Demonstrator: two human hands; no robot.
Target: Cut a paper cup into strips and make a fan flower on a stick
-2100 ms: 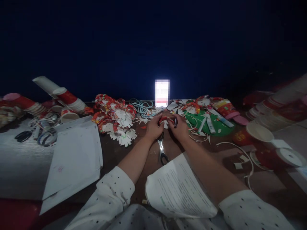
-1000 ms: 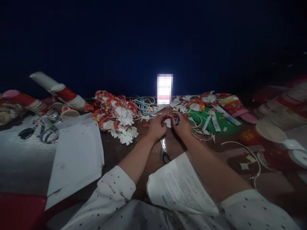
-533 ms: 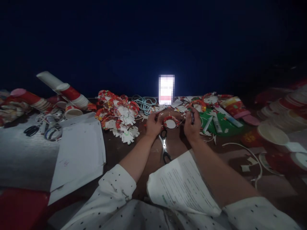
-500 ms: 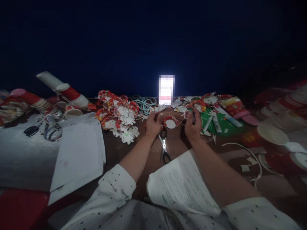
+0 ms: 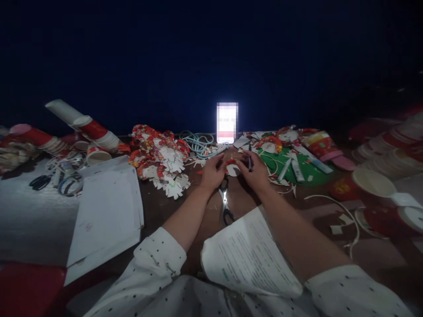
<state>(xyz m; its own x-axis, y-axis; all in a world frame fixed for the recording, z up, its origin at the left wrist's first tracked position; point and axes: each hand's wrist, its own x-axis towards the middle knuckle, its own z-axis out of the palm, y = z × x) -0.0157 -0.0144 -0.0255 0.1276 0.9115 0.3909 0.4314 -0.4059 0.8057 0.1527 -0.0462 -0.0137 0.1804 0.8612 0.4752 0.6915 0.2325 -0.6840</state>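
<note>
Between my hands lies a cut paper cup (image 5: 233, 171) with a white round base and a curled red rim. My left hand (image 5: 212, 172) is closed at its left edge, the fingertips on the red rim. My right hand (image 5: 256, 174) has come to its right edge, the thumb close to the white base. A dark, slim pen (image 5: 250, 161) stands nearly upright in the fingers of this hand. Just below the cup, black-handled scissors (image 5: 225, 200) rest on the brown table. Part of the red rim is hidden by my fingers.
Red-and-white cut cups (image 5: 161, 160) are heaped on the left, beside white sheets (image 5: 105, 215). A lit, blurred screen (image 5: 227, 122) stands behind. Markers (image 5: 296, 168) lie on green material (image 5: 272, 163) to the right. Printed paper (image 5: 247, 257) lies near my lap; stacked cups (image 5: 97, 132) sit far left.
My right hand has moved left with the pen, from apart to the cut cup's right edge. My left hand has shifted slightly right, onto the rim. The scissors stay in place.
</note>
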